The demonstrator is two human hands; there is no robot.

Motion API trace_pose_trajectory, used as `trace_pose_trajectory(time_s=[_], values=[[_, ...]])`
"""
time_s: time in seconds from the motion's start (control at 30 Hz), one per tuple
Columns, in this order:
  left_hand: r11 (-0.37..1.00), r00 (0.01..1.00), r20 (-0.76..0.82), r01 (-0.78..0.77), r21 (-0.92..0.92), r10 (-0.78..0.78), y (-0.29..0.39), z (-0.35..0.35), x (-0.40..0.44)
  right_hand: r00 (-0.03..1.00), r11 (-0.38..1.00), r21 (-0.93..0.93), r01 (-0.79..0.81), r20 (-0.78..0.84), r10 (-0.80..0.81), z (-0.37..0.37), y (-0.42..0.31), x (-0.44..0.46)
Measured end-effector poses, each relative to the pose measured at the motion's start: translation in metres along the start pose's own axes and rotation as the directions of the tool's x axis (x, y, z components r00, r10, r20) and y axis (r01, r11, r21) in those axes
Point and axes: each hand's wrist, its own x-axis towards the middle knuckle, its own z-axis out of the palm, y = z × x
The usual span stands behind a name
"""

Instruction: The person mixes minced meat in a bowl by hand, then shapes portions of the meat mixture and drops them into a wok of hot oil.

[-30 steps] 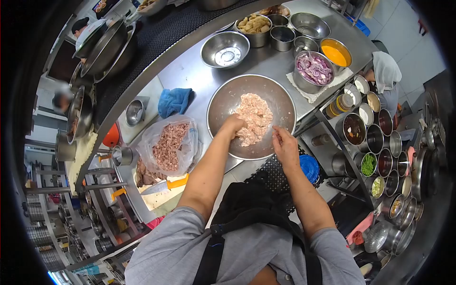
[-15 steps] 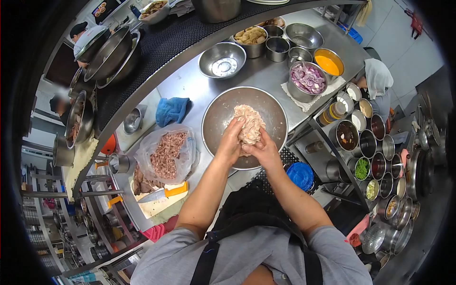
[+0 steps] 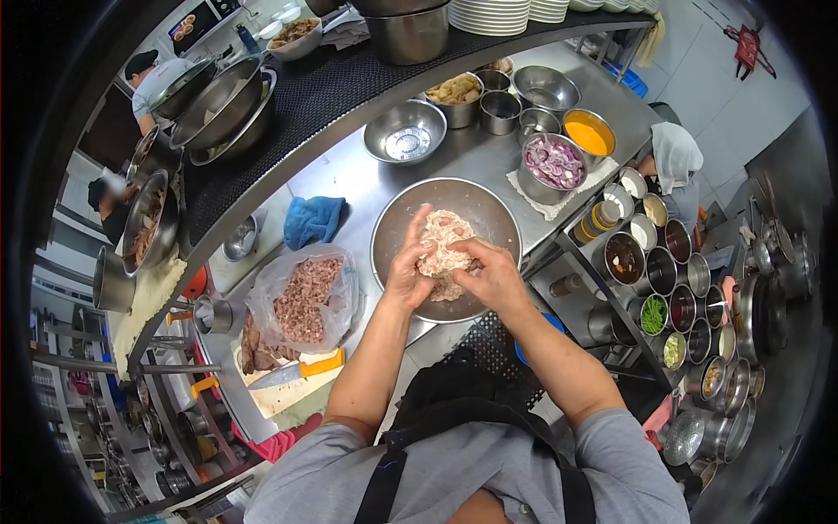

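Observation:
A pale pink, sticky lump of minced meat (image 3: 448, 237) is held between both hands over a large steel mixing bowl (image 3: 388, 218). My left hand (image 3: 408, 269) cups its left side, with some fingers pointing up. On the other side, my right hand (image 3: 489, 271) grips the lump with bent fingers. More mince (image 3: 446, 289) lies in the bowl below the hands. To the left, a clear plastic bag (image 3: 347, 297) holds coarse chopped meat (image 3: 307, 301). A knife with a yellow handle (image 3: 322, 363) rests on a cutting board (image 3: 288, 400) beside darker meat pieces (image 3: 258, 346).
A blue cloth (image 3: 314, 218) and an empty steel bowl (image 3: 404, 131) sit behind. Sliced red onions (image 3: 553, 162) and an orange sauce (image 3: 589, 133) fill pots at right. A rack of containers (image 3: 602, 288) borders the right side; an overhead shelf (image 3: 323, 83) curves above. Other people (image 3: 676, 162) are nearby.
The lump looks flatter and more spread between the hands. My left hand has turned with fingers raised, and my right hand has curled over the lump's right side. The view has shifted slightly.

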Motion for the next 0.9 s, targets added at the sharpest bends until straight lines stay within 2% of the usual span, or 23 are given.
trace_pose_trajectory(time_s=[0.03,0.1,0.17,0.23,0.27,0.33,0.4,0.47,0.53,0.57,0.63,0.67,0.7,0.77,0.8,0.9], values=[[1.0,1.0,0.005,0.003,-0.003,-0.003,0.001,-0.007,0.002,1.0,0.999,-0.039,0.018,0.022,-0.017,-0.001,-0.001,0.0],[0.97,0.968,0.105,0.234,-0.066,-0.226,0.004,-0.018,0.004,0.999,0.999,-0.049,-0.01,0.047,0.012,-0.006,-0.008,0.003],[0.976,0.971,0.095,0.219,0.003,-0.219,0.005,-0.023,-0.001,0.997,0.998,-0.056,-0.039,0.071,0.043,-0.006,-0.011,0.003],[0.976,0.974,0.086,0.205,0.072,-0.211,0.004,-0.023,-0.005,0.999,0.994,-0.104,-0.018,-0.034,0.014,-0.004,-0.011,0.003],[0.972,0.976,0.077,0.194,0.132,-0.206,0.005,-0.019,-0.008,0.999,0.994,-0.106,-0.021,-0.037,0.017,-0.002,-0.012,0.002],[0.964,0.977,0.071,0.182,0.193,-0.199,0.007,-0.011,-0.011,0.986,0.975,-0.206,0.081,-0.127,-0.109,0.001,-0.014,0.0],[0.93,0.986,-0.006,0.157,0.333,-0.165,0.007,-0.006,-0.015,0.988,0.975,-0.211,0.072,-0.121,-0.1,0.005,-0.012,-0.004],[0.934,0.989,-0.031,0.147,0.326,-0.145,0.006,-0.009,-0.018,0.989,0.974,-0.217,0.064,-0.119,-0.092,0.003,-0.012,-0.009],[0.938,0.99,-0.052,0.141,0.318,-0.131,0.005,-0.008,-0.021,0.995,0.999,-0.011,-0.039,-0.09,0.038,-0.003,-0.011,-0.017],[0.939,0.988,-0.061,0.152,0.309,-0.14,0.005,-0.004,-0.022,0.994,0.999,-0.015,-0.042,-0.097,0.04,-0.004,-0.01,-0.023],[0.936,0.983,-0.064,0.181,0.301,-0.169,0.0,0.0,-0.025,0.971,0.956,0.199,-0.216,-0.058,0.231,-0.007,-0.006,-0.041],[0.917,0.982,-0.03,0.186,0.353,-0.188,-0.005,0.003,-0.024,0.963,0.955,0.144,-0.261,-0.027,0.267,-0.012,-0.008,-0.048],[0.895,0.977,0.008,0.19,0.404,-0.211,-0.011,0.009,-0.024,0.959,0.952,0.142,-0.271,-0.049,0.28,-0.018,-0.012,-0.056],[0.866,0.964,0.042,0.218,0.45,-0.264,-0.028,0.023,-0.026,0.96,0.965,0.016,-0.262,-0.096,0.262,-0.031,-0.023,-0.075],[0.839,0.954,0.069,0.219,0.498,-0.291,-0.037,0.031,-0.026,0.96,0.973,0.032,-0.228,-0.161,0.23,-0.037,-0.023,-0.088],[0.761,0.9,0.137,0.26,0.595,-0.414,-0.074,0.061,-0.029,0.91,0.958,0.115,-0.265,-0.298,0.287,-0.058,-0.016,-0.14]])
